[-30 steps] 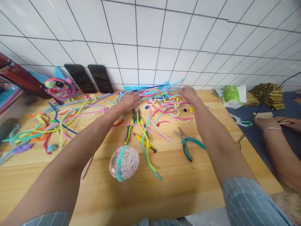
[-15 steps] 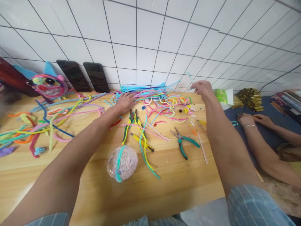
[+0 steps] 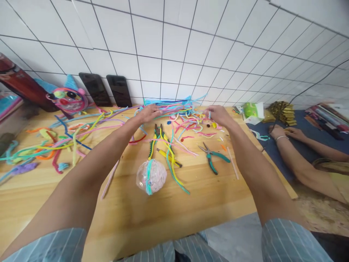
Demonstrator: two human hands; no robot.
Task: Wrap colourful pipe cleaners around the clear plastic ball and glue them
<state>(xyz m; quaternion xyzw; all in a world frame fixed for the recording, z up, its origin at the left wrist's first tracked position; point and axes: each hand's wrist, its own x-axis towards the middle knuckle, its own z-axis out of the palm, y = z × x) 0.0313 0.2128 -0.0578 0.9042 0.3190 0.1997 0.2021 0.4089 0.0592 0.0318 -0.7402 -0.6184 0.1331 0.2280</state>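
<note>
My left hand (image 3: pixel 149 113) lies open, its fingers stretched over the left end of a bundle of blue, pink and purple pipe cleaners (image 3: pixel 174 104) by the wall. At the bundle's right, my right hand (image 3: pixel 218 113) is closed in a pinch; a short bit of pale blue pipe cleaner (image 3: pixel 209 115) shows at its fingertips. Below my left hand are green-and-yellow pliers (image 3: pixel 156 140) and a yellow utility knife (image 3: pixel 169 158). Nearer me sits a clear ball with pinkish filling (image 3: pixel 158 176), a turquoise pipe cleaner (image 3: pixel 148 176) wrapped around it.
Teal-handled pliers (image 3: pixel 212 157) lie at right. Loose pipe cleaners (image 3: pixel 73 140) spread over the left side, near a decorated animal-like ball (image 3: pixel 69 100). Two phones (image 3: pixel 119 91) lean on the wall. Another person's arms (image 3: pixel 297 153) rest over a dark mat at far right.
My right hand has come down and left, from near the wall to the table beside the bundle. My left hand stays on the bundle. The view has shifted slightly.
</note>
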